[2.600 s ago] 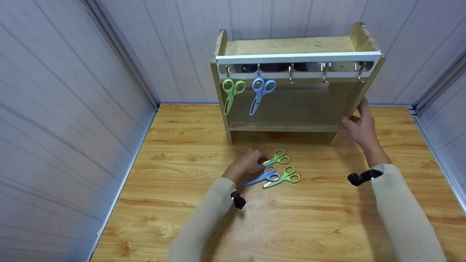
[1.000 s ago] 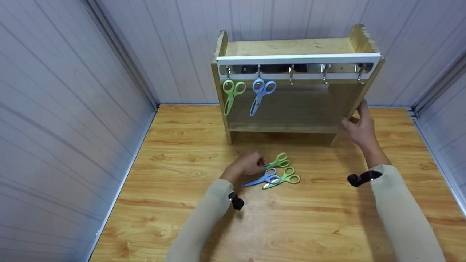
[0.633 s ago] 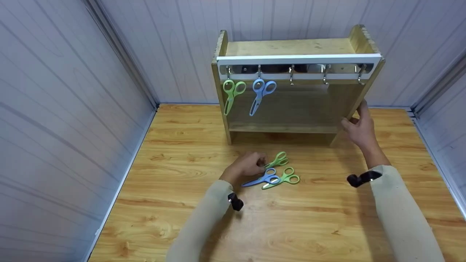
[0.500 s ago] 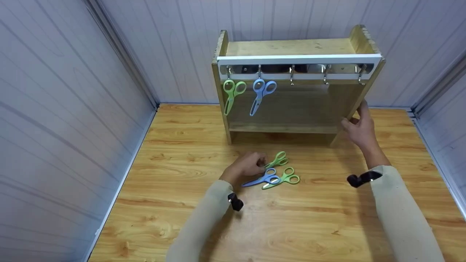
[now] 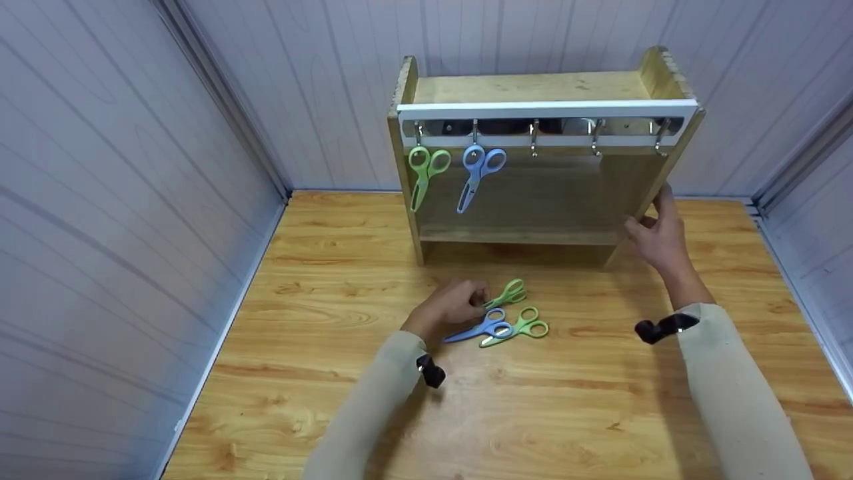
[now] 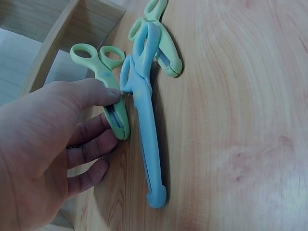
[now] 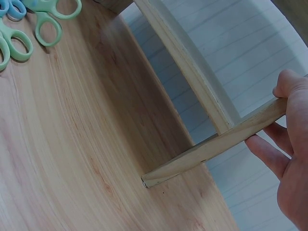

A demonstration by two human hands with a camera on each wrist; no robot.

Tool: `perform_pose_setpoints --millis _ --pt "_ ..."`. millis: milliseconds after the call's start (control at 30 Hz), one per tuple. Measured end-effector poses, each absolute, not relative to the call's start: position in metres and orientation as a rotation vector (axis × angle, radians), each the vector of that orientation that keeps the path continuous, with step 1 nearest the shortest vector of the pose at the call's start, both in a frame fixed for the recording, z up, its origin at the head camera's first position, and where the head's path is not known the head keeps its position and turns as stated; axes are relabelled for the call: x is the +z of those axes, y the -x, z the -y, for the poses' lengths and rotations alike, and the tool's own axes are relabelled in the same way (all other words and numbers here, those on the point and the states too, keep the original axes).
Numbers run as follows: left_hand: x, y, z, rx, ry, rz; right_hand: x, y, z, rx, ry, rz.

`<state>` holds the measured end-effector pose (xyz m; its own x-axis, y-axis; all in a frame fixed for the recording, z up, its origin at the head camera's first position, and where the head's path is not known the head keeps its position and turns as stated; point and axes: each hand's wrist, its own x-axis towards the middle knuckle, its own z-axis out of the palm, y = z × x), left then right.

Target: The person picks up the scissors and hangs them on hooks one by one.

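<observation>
Central on the bench [image 5: 333,373], blue scissors [image 6: 147,125] overlap a green pair [image 6: 167,45]; just beyond, I see the left hand [image 5: 453,301] pinch tilted green scissors [image 6: 104,73], flat moments ago, now seemingly secured; toward the far edge, the right hand [image 5: 660,241] grips the rack [image 5: 520,235]

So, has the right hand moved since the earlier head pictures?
No: in the head view, the right hand still grips the same spot on the rack's side.

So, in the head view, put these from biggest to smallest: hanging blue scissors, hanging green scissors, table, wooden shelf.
Largest to smallest:
1. Table
2. Wooden shelf
3. Hanging blue scissors and hanging green scissors: too alike to rank
</observation>
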<state>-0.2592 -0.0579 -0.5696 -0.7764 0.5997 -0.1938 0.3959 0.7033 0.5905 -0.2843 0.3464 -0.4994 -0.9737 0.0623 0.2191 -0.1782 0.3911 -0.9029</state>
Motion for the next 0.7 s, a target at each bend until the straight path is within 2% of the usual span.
perform_pose_setpoints --millis 433,700 --pt "-0.579 0.265 0.065 0.838 -0.850 -2.525 -0.500 0.284 -0.347 1.568 -0.106 2.452" --pt "-0.572 0.264 0.065 0.869 -0.812 -2.479 -0.498 0.283 -0.346 1.588 -0.104 2.460"
